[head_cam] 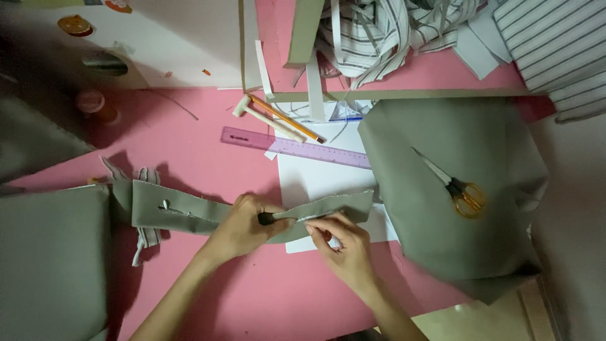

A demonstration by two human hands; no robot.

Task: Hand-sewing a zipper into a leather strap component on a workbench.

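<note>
The left hand (243,224) is closed around a small dark-handled tool (266,218), whose tip points right toward the other hand; what kind of tool it is cannot be told. The right hand (341,243) pinches the upper edge of a long grey fabric strip (189,215) between thumb and forefinger, the fingers narrow and just beside the tool's tip, so both hands meet at about the same spot on the strip. The strip lies on the pink desk (189,136) with its long axis running left to right, rising slightly toward the right end; more of its length stretches away to the left of the left hand, while a shorter piece runs on to the right past the right hand. Its right part rests over a white sheet of paper (315,177). Beyond the hands, farther up the desk, lie a purple ruler (293,146), an orange pencil (284,118) and a small white mallet (265,119). To the right, well apart from the hands, a large grey piece of cloth (454,189) carries orange-handled scissors (456,188). Striped fabric scraps (379,31) pile at the far edge, and another grey panel (50,259) lies at the left.
</note>
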